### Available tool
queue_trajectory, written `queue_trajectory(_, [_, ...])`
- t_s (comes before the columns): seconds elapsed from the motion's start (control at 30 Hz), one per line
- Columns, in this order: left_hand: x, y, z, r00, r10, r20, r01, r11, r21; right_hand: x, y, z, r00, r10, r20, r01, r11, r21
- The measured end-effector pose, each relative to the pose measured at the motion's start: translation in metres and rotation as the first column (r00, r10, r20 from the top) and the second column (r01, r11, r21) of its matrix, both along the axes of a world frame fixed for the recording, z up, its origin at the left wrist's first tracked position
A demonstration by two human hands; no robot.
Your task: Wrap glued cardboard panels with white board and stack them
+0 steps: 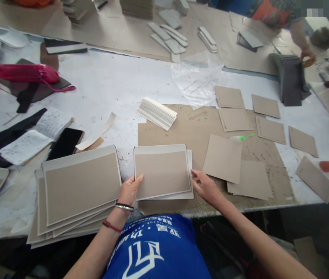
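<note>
My left hand point(131, 190) grips the left edge of a brown cardboard panel point(164, 172) with a pale border, thumb on top. Another pale-edged piece point(190, 193) shows from under that panel on its right and lower sides. My right hand point(206, 188) is at the right edge of these pieces, its fingers slightly bent and apart, the fingertips at or touching the edge. Beside my left hand lies a stack of larger bordered cardboard panels point(81, 188). Plain brown cardboard pieces point(224, 159) lie just right of my right hand.
A bundle of pale strips point(157, 113) lies beyond the panel. On the left are a phone point(65, 143), an open notebook point(36, 135) and a pink pouch point(26, 73). Several small cards point(236, 120) and a plastic bag point(195, 83) lie right. Another person's hand point(307, 52) is at far right.
</note>
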State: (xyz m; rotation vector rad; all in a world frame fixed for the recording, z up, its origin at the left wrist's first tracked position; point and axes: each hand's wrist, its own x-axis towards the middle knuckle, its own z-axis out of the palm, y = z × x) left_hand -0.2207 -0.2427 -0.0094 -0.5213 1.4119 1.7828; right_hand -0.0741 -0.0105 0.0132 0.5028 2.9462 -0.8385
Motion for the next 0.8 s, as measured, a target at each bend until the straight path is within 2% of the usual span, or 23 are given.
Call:
queue_trajectory(0.1, [-0.001, -0.001, 0.004, 0.998, 0.005, 0.057, -0.005, 1.0, 0.007, -0.001, -0.004, -0.004, 0.964, -0.264, 0.022, 0.265, 0.96, -0.087])
queue_trajectory(0.17, [-0.002, -0.002, 0.007, 0.996, -0.002, 0.09, 0.0, 1.0, 0.015, -0.004, -0.009, -0.005, 0.945, -0.319, 0.068, 0.326, 0.931, -0.167])
queue_trajectory(0.23, [-0.002, -0.002, 0.01, 0.994, -0.007, 0.107, 0.005, 1.0, 0.025, -0.007, -0.016, -0.004, 0.929, -0.343, 0.135, 0.369, 0.88, -0.299])
queue_trajectory(0.3, [-0.002, -0.002, 0.013, 0.993, -0.01, 0.114, 0.006, 0.999, 0.034, -0.011, -0.023, -0.002, 0.904, -0.371, 0.213, 0.428, 0.779, -0.458])
queue_trajectory(0.37, [-0.001, -0.002, 0.014, 0.994, -0.015, 0.112, 0.011, 0.999, 0.042, -0.014, -0.031, 0.0, 0.859, -0.428, 0.281, 0.506, 0.626, -0.594])
queue_trajectory(0.43, [0.0, -0.002, 0.015, 0.995, -0.02, 0.1, 0.015, 0.999, 0.045, -0.016, -0.039, 0.001, 0.811, -0.484, 0.33, 0.561, 0.482, -0.673])
queue_trajectory(0.47, [0.0, -0.002, 0.015, 0.996, -0.018, 0.09, 0.014, 0.999, 0.043, -0.017, -0.043, 0.001, 0.793, -0.504, 0.342, 0.575, 0.436, -0.692])
queue_trajectory(0.53, [0.001, -0.002, 0.016, 0.998, -0.005, 0.061, 0.003, 0.999, 0.035, -0.017, -0.048, 0.001, 0.785, -0.524, 0.33, 0.573, 0.411, -0.709])
queue_trajectory(0.67, [0.001, -0.005, 0.02, 0.999, 0.038, 0.03, -0.039, 0.999, 0.025, -0.014, -0.053, -0.001, 0.816, -0.528, 0.233, 0.504, 0.455, -0.735])
queue_trajectory(0.73, [0.001, -0.006, 0.022, 0.998, 0.04, 0.049, -0.042, 0.999, 0.029, -0.012, -0.054, -0.002, 0.817, -0.533, 0.22, 0.488, 0.438, -0.755])
queue_trajectory(0.8, [0.001, -0.007, 0.022, 0.997, 0.029, 0.064, -0.032, 0.999, 0.036, -0.011, -0.055, -0.002, 0.809, -0.541, 0.23, 0.487, 0.398, -0.777])
